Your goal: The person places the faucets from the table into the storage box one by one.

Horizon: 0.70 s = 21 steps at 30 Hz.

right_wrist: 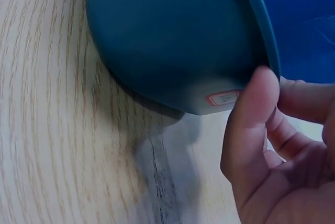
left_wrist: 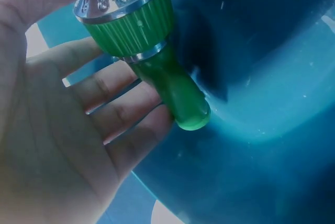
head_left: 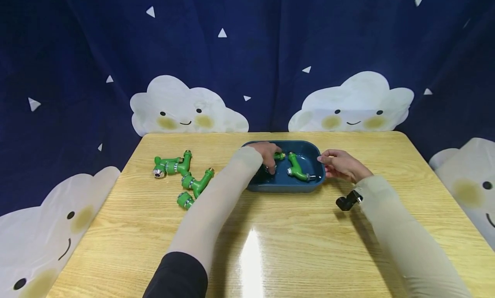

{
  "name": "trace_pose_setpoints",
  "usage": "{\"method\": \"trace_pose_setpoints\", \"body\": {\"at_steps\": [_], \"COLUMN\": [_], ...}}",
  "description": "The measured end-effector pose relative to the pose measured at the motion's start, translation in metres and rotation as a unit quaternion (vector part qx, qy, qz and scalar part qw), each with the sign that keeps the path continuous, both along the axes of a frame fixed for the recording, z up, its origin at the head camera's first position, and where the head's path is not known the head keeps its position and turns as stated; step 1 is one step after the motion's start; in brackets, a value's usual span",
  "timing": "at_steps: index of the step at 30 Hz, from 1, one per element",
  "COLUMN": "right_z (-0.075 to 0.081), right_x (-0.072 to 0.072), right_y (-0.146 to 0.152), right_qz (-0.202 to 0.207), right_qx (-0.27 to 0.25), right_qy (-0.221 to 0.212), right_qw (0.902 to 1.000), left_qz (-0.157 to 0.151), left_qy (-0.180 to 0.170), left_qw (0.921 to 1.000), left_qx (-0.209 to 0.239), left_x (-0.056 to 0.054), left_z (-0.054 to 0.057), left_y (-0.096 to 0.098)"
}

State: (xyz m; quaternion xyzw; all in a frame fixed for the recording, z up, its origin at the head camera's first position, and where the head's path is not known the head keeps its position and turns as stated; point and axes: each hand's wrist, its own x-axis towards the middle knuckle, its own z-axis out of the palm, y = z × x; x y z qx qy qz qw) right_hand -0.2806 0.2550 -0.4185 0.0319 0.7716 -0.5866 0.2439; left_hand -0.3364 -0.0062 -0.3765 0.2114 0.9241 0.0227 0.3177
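Extends the left arm, in a pale sleeve (head_left: 216, 212) with a black upper part, diagonally forward over the wooden table (head_left: 294, 238), and angles the left hand (head_left: 267, 152) downward into the left half of the blue basin (head_left: 286, 188), back of the hand uppermost in the head view. Holds a green faucet (left_wrist: 175, 93) there, clamped between thumb and fingers: lays the thumb along the silver cap and sets the fingers, only slightly bent, behind the ribbed collar and green body, fingertips partly hidden. Gives no clear view of any contact between this faucet and the basin floor. Brings the right arm, in a matching sleeve (head_left: 402, 229), in from the lower right, and turns the right hand (head_left: 342, 164) inward at the right end of the basin. Pinches the rim there, thumb against the outer wall and index finger at the other side of the edge; keeps the remaining fingers bent outside the basin. Carries a black device (head_left: 349, 200) at the right wrist. Shows a small red-bordered label (right_wrist: 224, 98) on the outer wall, near the right thumb. Includes a second faucet (head_left: 297, 169) in the basin's right half, metal-tipped end toward the right wall, and further green faucets (head_left: 199, 185) on the table, left of the left forearm, the nearest partly covered by that sleeve.
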Motion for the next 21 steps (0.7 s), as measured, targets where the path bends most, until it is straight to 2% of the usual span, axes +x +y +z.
{"method": "trace_pose_setpoints", "body": {"at_steps": [13,17,21], "right_z": [0.0024,0.0028,0.0020], "right_x": [0.0008,0.0011,0.0011], "right_y": [-0.0008,-0.0007,-0.0009], "right_qz": [-0.002,-0.003,0.002], "right_qx": [0.005,0.007,0.018], "right_qy": [-0.003,-0.004,0.000], "right_qw": [1.0000,1.0000,0.9998], "left_qz": [0.004,-0.001,-0.015], "left_qy": [-0.005,-0.004,0.012], "left_qw": [1.0000,1.0000,0.9998], "left_qx": [0.006,0.002,-0.006], "left_x": [-0.0008,0.0019,0.0055], "left_z": [-0.0002,0.0025,0.0035], "left_y": [0.0005,0.0010,0.0014]}}
